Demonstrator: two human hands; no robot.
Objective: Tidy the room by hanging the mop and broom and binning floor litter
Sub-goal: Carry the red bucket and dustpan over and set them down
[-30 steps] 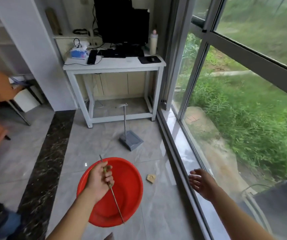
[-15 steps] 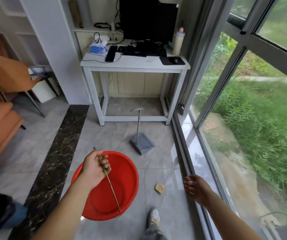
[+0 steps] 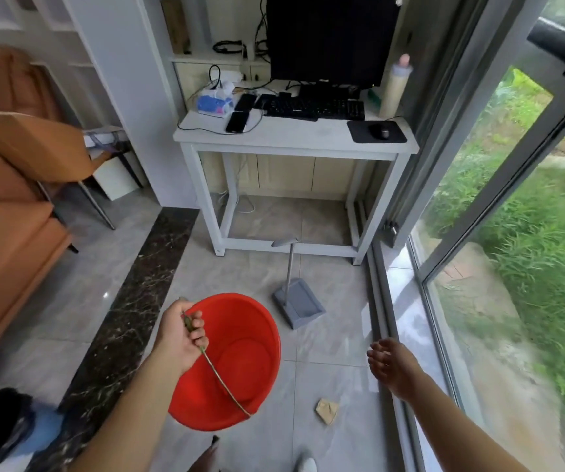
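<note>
Left hand (image 3: 180,338) grips a thin stick (image 3: 221,379) (right hand (image 3: 388,364) loose).

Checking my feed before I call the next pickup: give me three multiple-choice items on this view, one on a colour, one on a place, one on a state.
1. What colour is the basin?
A) blue
B) red
C) grey

2. Where does the brown paper scrap lie?
A) inside the basin
B) on the floor tiles, right of the basin
C) on the desk

3. How is the right hand?
A) open, holding nothing
B) gripping the dustpan
C) pinching the scrap

Answers:
1 B: the bowl is plainly red.
2 B: the scrap sits on bare tile beside the basin.
3 A: the fingers are spread with nothing in them.
</note>
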